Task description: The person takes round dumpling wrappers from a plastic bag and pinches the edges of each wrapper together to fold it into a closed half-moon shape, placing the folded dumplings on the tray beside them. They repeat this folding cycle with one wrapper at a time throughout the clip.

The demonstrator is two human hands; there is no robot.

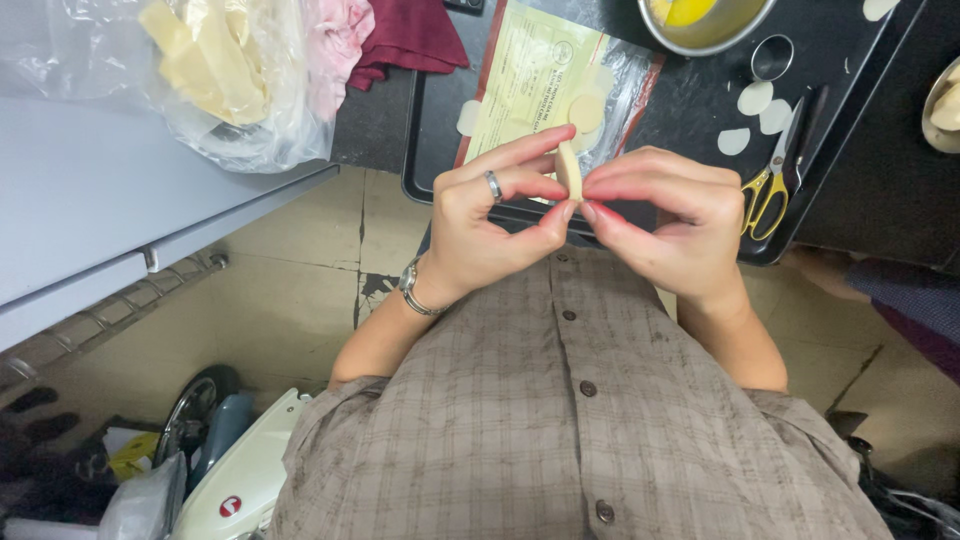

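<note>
Both hands are up in front of the chest, meeting over the near edge of the black tray (430, 150). The left hand (490, 225), ring on one finger and a metal watch at the wrist, pinches a small pale folded piece of dough (569, 168) between thumb and fingertips. The right hand (670, 220) comes in from the other side, thumb and forefinger pressed onto the same piece, the other fingers curled close behind. The dough stands on edge between the two sets of fingertips, held in the air above the tray.

On the tray lie a clear plastic packet with a yellowish printed label (545, 85), a few flat round dough discs (756, 98), a small round metal cutter (772, 57) and yellow-handled scissors (768, 190). A metal bowl of yellow liquid (705, 22) sits at the far edge.
</note>
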